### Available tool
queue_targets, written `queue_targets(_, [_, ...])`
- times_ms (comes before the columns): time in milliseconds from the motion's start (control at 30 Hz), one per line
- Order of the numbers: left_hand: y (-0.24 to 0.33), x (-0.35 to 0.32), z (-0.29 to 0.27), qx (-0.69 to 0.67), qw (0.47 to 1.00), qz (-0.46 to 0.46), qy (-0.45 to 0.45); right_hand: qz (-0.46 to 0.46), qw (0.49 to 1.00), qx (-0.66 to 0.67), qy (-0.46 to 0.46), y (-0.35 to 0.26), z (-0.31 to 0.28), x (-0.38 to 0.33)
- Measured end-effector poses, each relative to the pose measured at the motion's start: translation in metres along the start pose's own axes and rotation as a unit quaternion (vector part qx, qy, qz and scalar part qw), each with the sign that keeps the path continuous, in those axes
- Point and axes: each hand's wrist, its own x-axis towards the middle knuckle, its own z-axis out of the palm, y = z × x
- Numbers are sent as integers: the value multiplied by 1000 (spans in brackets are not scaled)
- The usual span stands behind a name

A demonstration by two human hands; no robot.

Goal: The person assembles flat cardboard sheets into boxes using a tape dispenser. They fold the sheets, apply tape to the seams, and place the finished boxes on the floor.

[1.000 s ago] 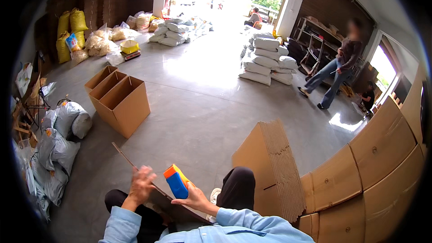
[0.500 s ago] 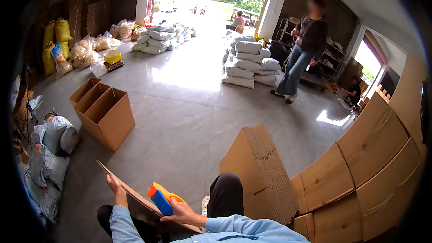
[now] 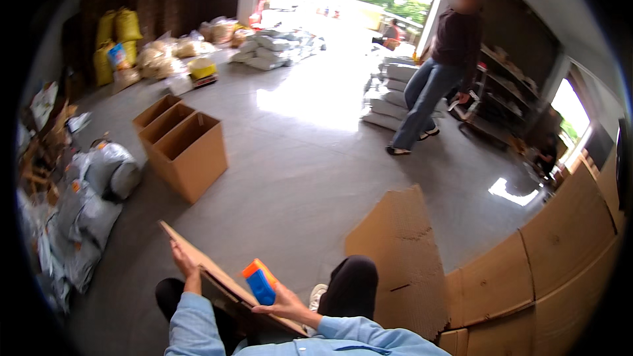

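Note:
My left hand (image 3: 184, 266) grips the far corner of a flat brown cardboard sheet (image 3: 217, 278) that lies tilted across my lap. My right hand (image 3: 285, 304) rests on the same sheet and holds a blue and orange tool (image 3: 260, 281), shaped like a tape dispenser, upright against the cardboard. My knees in dark trousers (image 3: 353, 285) show below the sheet, with a white shoe (image 3: 318, 292) beside them.
Open cardboard boxes (image 3: 181, 145) stand ahead on the left. Grey filled bags (image 3: 99, 191) lie at the left edge. Flat cardboard sheets (image 3: 409, 257) lean at the right. A person in jeans (image 3: 432, 76) walks by stacked white sacks (image 3: 389, 95). Yellow sacks (image 3: 115, 36) sit far left.
The view has dipped and my hands with the cardboard and tool sit lower in frame. The tool has tilted. The person in jeans has walked left, closer to the white sacks.

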Motion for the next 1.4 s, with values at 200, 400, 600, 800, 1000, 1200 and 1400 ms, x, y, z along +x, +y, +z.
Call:
queue_targets(200, [40,-13,-8,78,997,-24,19,19,999,-36,16,-10,-14,-2])
queue_targets(400, [70,-17,-14,164,978,-112,-58,-50,961,-261,79,-51,-24,-18])
queue_targets(600, [57,-17,-33,110,967,-214,-79,-65,963,-258,40,-47,-12,-33])
queue_targets(800, [82,-22,-69,-25,953,-271,-133,-59,960,-256,96,-45,-27,-28])
queue_targets(1000, [143,-16,-86,-104,919,-302,-231,-103,926,-293,214,-60,-70,13])
queue_targets(1200, [163,-77,-59,-110,904,-290,-293,-98,903,-291,300,-74,-119,87])
queue_targets(1400, [122,-167,-53,-93,904,-320,-268,-138,902,-334,235,-72,-100,124])
